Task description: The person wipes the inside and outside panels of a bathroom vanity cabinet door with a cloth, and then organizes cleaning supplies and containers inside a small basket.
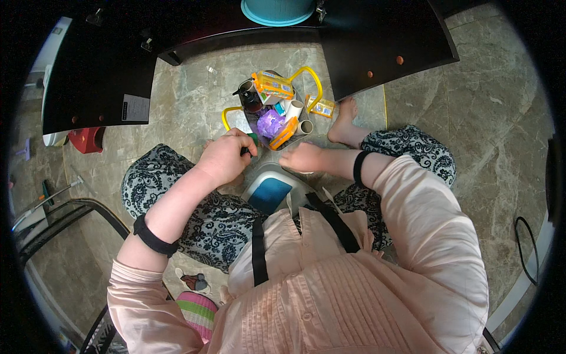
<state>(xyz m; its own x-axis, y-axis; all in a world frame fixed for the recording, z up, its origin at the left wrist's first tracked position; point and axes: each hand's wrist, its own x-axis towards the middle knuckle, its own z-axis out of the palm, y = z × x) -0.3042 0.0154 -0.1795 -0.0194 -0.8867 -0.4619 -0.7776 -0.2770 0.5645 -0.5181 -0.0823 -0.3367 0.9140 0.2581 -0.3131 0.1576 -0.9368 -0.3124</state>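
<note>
My left hand (227, 154) is closed around a small dark thing with a green part (253, 138), mostly hidden by the fingers. My right hand (302, 158) is curled, its fingertips turned down; whatever it grips is hidden. Just beyond both hands sits a dark basket with yellow handles (313, 79). In it are a dark pump bottle (250, 101), an orange-and-yellow pack (273, 85), a purple plastic bundle (271, 124), an orange packet (283, 134) and cardboard tubes (305, 127). Below my hands, between my legs, lies a white tub-like thing with a blue middle (271, 193).
Black cabinet doors stand open at left (100, 71) and right (383, 47), with a teal basin (278, 12) between them. A yellow pack (321, 107) lies beside the basket near my foot. A red object (87, 140) and a black-framed chair (88, 206) are at left.
</note>
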